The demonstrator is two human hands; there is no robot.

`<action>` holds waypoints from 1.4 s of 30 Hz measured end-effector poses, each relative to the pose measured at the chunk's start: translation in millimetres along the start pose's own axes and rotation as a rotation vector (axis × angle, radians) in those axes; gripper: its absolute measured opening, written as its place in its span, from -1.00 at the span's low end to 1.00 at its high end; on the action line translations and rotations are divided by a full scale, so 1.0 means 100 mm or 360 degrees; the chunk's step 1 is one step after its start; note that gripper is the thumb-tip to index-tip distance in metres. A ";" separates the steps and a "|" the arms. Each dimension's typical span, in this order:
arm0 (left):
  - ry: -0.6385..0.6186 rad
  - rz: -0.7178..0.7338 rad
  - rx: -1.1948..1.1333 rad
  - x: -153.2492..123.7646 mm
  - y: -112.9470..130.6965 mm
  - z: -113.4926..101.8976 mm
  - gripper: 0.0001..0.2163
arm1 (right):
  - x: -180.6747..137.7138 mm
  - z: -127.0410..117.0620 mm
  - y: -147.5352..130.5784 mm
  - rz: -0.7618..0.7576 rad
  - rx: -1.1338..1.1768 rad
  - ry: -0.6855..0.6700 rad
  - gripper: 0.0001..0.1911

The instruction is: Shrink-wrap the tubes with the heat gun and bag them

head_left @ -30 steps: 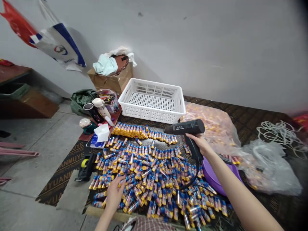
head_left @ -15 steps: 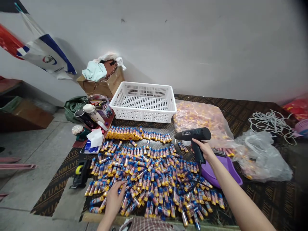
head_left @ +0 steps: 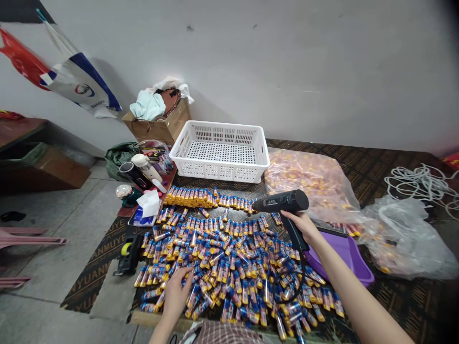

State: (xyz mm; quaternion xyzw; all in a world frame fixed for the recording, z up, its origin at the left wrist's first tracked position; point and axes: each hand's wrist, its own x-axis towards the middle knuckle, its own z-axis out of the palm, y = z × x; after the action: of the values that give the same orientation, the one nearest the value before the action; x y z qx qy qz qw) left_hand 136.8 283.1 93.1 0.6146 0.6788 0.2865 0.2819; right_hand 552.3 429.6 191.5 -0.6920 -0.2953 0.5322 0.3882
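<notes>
In the head view my right hand grips the handle of a black hot-air gun, its barrel pointing left over the back rows of tubes. My left hand rests at the front left of a spread of small tubes with blue and yellow ends. Its thumb and forefinger are apart, and I make out nothing held between them. Behind the loose pile, a neat stack of the same tubes lies in rows. The gun's dark cord loops down across the tubes on the right.
At the back stands a white plastic crate. To its right lie a clear bag of yellow-and-pink pieces, a purple dustpan-like tray and a crumpled plastic bag. Bottles and a tape dispenser are at left.
The view has swung a little to the left. The hot-air gun has moved left along the back rows of tubes. My left hand stays low over the pile.
</notes>
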 end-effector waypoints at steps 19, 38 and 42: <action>0.0086 -0.0174 -0.0073 0.02 -0.09 -0.10 -0.73 | 0.06 1.19 -0.46 -0.0222 -0.0039 -0.0317 -0.68; 0.0158 -0.0382 -0.0162 0.10 -0.38 -0.17 -0.79 | 0.20 2.68 -1.09 -0.0720 -0.0392 -0.0893 -0.58; 0.0174 -0.0464 -0.0179 0.12 -0.39 -0.22 -0.78 | 0.25 3.03 -0.96 -0.0951 -0.0533 -0.0973 -0.57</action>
State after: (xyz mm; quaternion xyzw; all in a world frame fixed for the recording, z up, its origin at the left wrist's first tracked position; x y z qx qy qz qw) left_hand 93.9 290.7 79.0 0.4762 0.7580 0.3131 0.3172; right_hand 266.4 567.8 220.2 -0.4411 -0.6648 0.5215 0.3025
